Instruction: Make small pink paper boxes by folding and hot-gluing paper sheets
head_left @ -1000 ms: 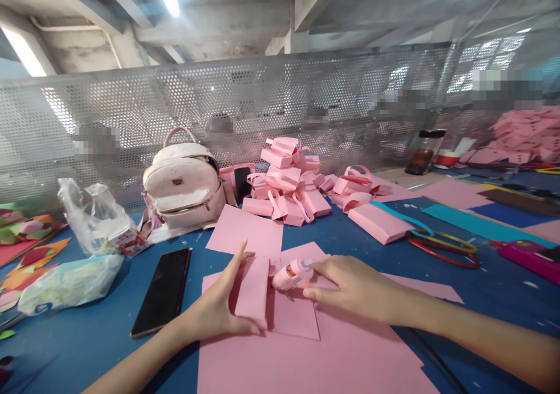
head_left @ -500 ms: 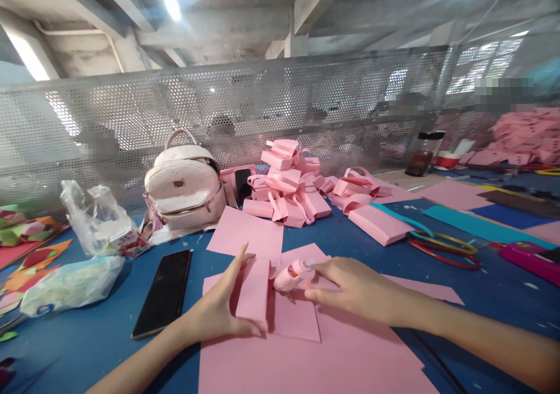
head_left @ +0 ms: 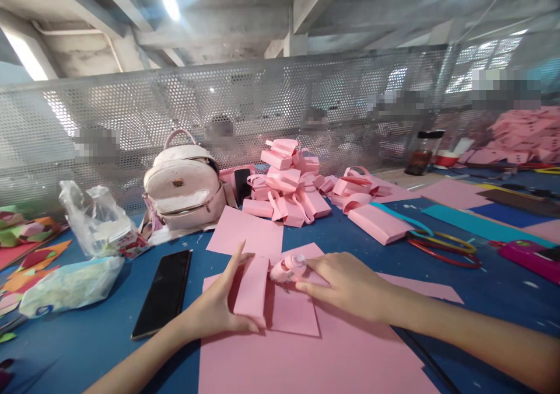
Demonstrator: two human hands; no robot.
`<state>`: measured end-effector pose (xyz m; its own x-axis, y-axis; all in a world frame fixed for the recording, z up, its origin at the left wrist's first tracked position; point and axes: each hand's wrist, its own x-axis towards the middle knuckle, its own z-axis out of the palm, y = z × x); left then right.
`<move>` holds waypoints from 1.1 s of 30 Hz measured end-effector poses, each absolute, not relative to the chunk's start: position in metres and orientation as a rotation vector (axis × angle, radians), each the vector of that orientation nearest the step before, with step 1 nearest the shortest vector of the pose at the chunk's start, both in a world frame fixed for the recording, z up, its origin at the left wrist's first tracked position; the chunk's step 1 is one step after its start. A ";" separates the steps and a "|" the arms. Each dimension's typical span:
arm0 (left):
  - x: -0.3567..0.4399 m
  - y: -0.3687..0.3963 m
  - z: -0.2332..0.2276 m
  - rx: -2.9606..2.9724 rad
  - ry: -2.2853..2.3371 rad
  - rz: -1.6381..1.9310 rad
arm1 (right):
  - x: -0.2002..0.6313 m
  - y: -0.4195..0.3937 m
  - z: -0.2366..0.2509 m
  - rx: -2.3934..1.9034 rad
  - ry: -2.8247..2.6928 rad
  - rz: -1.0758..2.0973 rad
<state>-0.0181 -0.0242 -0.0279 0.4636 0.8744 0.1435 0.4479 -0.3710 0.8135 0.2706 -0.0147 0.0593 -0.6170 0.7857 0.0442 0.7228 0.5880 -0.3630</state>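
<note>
Your left hand (head_left: pixel 219 306) clamps a folded pink paper flap (head_left: pixel 251 290) — thumb along its near edge, fingers behind it — holding it upright on the pink sheets (head_left: pixel 306 353). Just right of the flap, your right hand (head_left: pixel 345 283) grips a small pink glue bottle (head_left: pixel 286 267), fingers closed round it, its tip almost touching the flap. Left of the flap lies a black phone (head_left: pixel 163 292) on the blue table (head_left: pixel 87 335); behind the flap stand a pale backpack (head_left: pixel 184 187) and a heap of pink paper boxes (head_left: pixel 286 181).
</note>
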 end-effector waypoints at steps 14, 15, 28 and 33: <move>-0.021 -0.021 -0.029 2.008 1.133 0.725 | 0.264 -0.017 0.052 -1.384 -2.655 0.247; -0.022 -0.021 -0.029 2.009 1.131 0.725 | 0.264 -0.017 0.051 -1.375 -2.653 0.228; -0.023 -0.019 -0.031 1.945 1.068 0.749 | 0.262 -0.017 0.046 -1.332 -2.622 0.212; -0.023 -0.019 -0.029 1.945 1.074 0.749 | 0.263 -0.016 0.048 -1.325 -2.635 0.283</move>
